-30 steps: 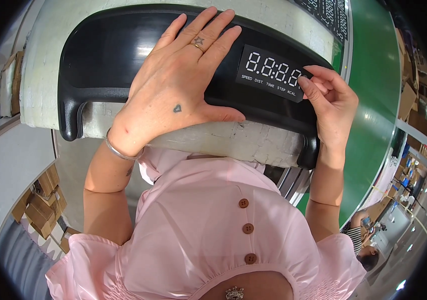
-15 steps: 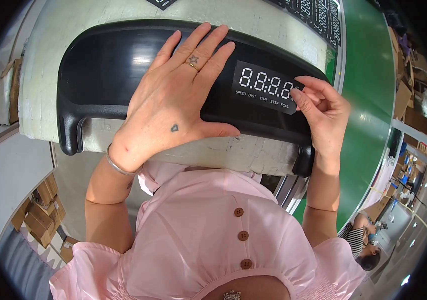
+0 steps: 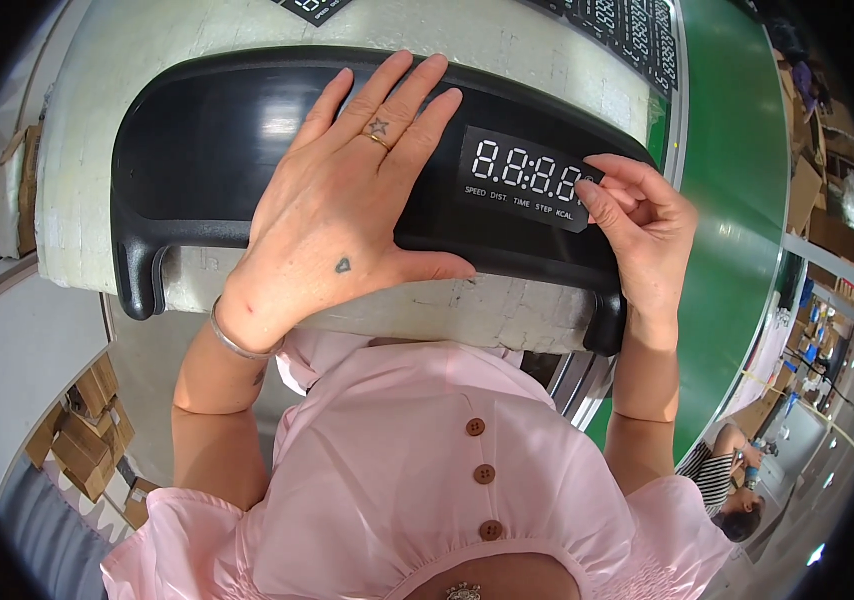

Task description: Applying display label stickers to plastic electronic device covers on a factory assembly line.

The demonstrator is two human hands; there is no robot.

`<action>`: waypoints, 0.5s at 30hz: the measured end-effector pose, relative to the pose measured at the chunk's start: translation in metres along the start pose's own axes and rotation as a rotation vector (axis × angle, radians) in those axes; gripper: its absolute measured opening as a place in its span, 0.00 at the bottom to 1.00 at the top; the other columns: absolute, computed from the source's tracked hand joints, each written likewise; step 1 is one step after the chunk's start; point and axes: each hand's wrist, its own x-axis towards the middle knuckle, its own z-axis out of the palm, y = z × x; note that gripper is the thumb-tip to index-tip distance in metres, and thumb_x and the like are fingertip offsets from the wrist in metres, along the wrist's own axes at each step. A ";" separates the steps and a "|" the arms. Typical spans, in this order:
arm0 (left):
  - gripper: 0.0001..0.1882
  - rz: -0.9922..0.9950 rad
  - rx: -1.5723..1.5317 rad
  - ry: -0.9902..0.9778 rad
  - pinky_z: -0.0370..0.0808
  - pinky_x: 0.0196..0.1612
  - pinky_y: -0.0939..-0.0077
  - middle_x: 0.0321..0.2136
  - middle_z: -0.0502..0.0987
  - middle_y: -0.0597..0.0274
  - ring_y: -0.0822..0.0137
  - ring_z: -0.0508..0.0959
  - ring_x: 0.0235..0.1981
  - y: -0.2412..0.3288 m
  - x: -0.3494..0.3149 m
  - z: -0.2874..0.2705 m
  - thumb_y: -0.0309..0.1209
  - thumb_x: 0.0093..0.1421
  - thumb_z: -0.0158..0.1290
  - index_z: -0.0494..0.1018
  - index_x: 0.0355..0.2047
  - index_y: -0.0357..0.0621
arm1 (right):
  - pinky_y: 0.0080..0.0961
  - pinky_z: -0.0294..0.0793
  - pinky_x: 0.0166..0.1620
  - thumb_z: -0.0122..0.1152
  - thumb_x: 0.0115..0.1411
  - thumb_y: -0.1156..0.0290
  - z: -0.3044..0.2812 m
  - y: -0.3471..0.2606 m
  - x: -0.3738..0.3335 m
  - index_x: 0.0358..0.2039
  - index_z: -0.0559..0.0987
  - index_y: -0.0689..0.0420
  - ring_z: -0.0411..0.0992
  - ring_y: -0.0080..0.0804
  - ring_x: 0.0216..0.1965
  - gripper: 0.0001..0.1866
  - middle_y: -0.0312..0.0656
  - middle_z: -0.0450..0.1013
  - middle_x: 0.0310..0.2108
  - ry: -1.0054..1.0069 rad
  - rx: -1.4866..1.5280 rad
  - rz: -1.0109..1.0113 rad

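Observation:
A long black plastic console panel (image 3: 202, 150) with a short leg at each end lies on a pale padded work surface. My left hand (image 3: 347, 190) is spread flat over its middle, fingers pointing to the far edge and thumb along the near edge. On the panel's right part sits a dark display sticker (image 3: 515, 208) with white digit shapes and a row of small lettering. My right hand (image 3: 642, 215) pinches the sticker's right end between thumb and forefinger, the other fingers curled. The pinched corner is partly hidden by the fingers.
More dark display stickers (image 3: 632, 45) lie at the far right, and another (image 3: 315, 8) at the far edge. A green surface (image 3: 722, 190) runs along the right. Cardboard boxes (image 3: 87, 445) stand at lower left. A person in a striped top (image 3: 712, 470) is off to the right.
The whole view has shifted slightly, with the panel a little lower in it. Both hands keep nearly the same places on the panel and sticker.

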 end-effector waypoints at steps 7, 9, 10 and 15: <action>0.53 0.004 -0.019 0.031 0.51 0.65 0.54 0.62 0.60 0.52 0.52 0.58 0.65 0.001 0.001 0.000 0.58 0.33 0.64 0.64 0.58 0.40 | 0.10 0.70 0.32 0.65 0.53 0.83 -0.002 0.000 0.000 0.40 0.79 0.64 0.71 0.14 0.28 0.13 0.34 0.76 0.26 -0.016 0.027 -0.001; 0.52 0.007 -0.044 0.046 0.52 0.65 0.53 0.62 0.61 0.52 0.51 0.58 0.65 0.002 0.001 0.000 0.58 0.33 0.65 0.66 0.56 0.41 | 0.09 0.70 0.32 0.65 0.53 0.84 -0.001 -0.001 0.000 0.40 0.79 0.63 0.71 0.13 0.28 0.12 0.34 0.76 0.25 -0.007 0.032 0.011; 0.49 0.009 -0.034 0.038 0.52 0.65 0.53 0.62 0.61 0.51 0.50 0.58 0.65 0.002 0.001 0.000 0.58 0.33 0.65 0.67 0.54 0.42 | 0.09 0.69 0.32 0.65 0.53 0.84 -0.001 -0.002 -0.001 0.40 0.79 0.63 0.71 0.13 0.28 0.12 0.33 0.75 0.25 -0.005 0.035 0.022; 0.44 0.017 0.009 0.001 0.52 0.64 0.50 0.62 0.60 0.50 0.48 0.57 0.64 0.003 0.002 -0.002 0.58 0.33 0.65 0.71 0.48 0.44 | 0.07 0.68 0.31 0.65 0.53 0.84 0.001 -0.003 0.000 0.39 0.79 0.62 0.70 0.11 0.27 0.12 0.31 0.74 0.25 -0.008 0.046 0.022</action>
